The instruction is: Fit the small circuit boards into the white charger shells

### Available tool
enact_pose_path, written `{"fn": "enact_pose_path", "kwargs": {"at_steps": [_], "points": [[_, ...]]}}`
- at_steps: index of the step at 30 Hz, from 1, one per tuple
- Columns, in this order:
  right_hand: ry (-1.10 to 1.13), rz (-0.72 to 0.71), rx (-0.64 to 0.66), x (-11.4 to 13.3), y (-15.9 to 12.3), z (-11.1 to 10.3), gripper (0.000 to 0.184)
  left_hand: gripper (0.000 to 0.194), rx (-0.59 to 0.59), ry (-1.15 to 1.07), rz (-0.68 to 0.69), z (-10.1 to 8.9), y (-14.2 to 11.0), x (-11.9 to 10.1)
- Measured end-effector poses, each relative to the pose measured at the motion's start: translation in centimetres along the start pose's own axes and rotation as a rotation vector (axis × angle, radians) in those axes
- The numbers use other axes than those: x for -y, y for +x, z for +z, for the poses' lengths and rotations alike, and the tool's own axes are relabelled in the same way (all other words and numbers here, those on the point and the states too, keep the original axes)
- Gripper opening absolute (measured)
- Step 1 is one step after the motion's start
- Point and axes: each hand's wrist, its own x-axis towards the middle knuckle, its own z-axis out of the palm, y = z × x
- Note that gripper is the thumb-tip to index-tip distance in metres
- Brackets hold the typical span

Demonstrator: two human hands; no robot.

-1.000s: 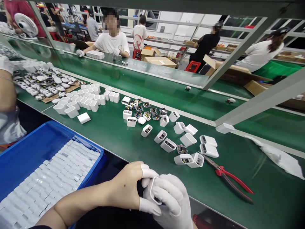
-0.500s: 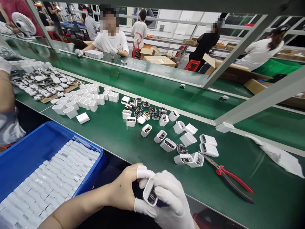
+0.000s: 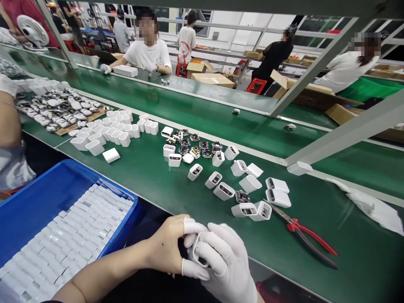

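Over the table's front edge, my left hand (image 3: 172, 246), with white finger cots on its fingertips, is closed around a white charger housing (image 3: 195, 251). Its open end faces up toward me. My right hand (image 3: 224, 254), in a white glove, also grips this housing, its fingers bent across the opening. Those fingers hide most of the inside, so what they press on cannot be seen. Farther up the green table, white housings with circuit boards inside stand about, such as one housing (image 3: 224, 191). A loose circuit board (image 3: 242, 196) lies beside it.
Red-handled pliers (image 3: 296, 227) lie at right, near a white cloth (image 3: 369, 206). At lower left, a blue bin (image 3: 38, 189) holds rows of white pieces. Empty housings (image 3: 94, 147) and loose boards sit farther left. A co-worker's arm (image 3: 9, 118) shows at the left edge.
Half a second ago the right fingers were off the opening and a circuit board showed inside the housing. Now they cover it again, as they did a second ago. Small parts on the far belt moved left.
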Motion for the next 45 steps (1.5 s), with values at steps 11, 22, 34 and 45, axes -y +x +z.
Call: {"fn": "enact_pose_path", "kwargs": {"at_steps": [11, 22, 34, 45], "points": [[0.307, 0.187, -0.110, -0.7, -2.3, 2.0, 0.026, 0.054, -0.083, -0.067, -0.120, 0.2, -0.1, -0.1], [0.389, 0.080, -0.034, 0.3, 0.0, 0.5, 0.016, 0.060, 0.150, -0.377, -0.485, -0.3, 0.3, 0.1], [0.229, 0.065, 0.045, 0.7, -1.1, 1.5, 0.017, 0.054, 0.362, -0.375, -0.584, -1.9, 1.0, 1.2], [-0.252, 0.405, 0.110, -4.7, -1.4, 3.0, 0.026, 0.041, -0.578, 0.574, -0.457, -10.7, -0.7, 5.1]]}}
